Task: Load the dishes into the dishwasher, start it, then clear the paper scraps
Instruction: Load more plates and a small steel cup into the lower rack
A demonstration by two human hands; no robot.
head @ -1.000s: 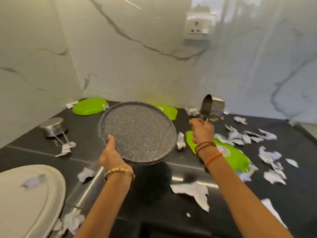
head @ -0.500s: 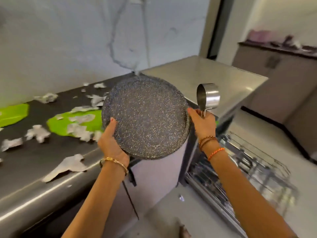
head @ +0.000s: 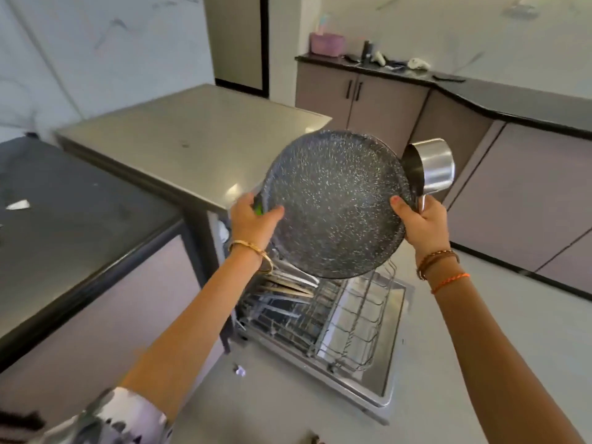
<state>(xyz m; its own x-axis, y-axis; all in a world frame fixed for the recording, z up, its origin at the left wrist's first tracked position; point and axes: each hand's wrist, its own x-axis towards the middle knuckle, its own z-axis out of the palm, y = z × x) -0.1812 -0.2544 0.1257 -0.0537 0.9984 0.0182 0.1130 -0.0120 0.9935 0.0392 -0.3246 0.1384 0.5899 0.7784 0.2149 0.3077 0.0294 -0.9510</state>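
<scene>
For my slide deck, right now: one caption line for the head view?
Both hands hold a speckled plate and steel cup over the open dishwasher rack.

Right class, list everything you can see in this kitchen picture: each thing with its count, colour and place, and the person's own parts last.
Speckled plate: one, dark grey with white flecks, held tilted above the dishwasher rack.
Steel cup: one, silver, held by its handle, right of the plate.
Dishwasher rack: one, grey wire, pulled out over the open door, some items at its back.
Steel counter: one, silver, above the dishwasher.
Black counter: one, left, with a white paper scrap.
Pink basket: one, on the far counter.
Cabinets: mauve, along the far wall.
Left hand: grips the plate's left edge.
Right hand: holds the cup's handle, thumb on the plate.
</scene>
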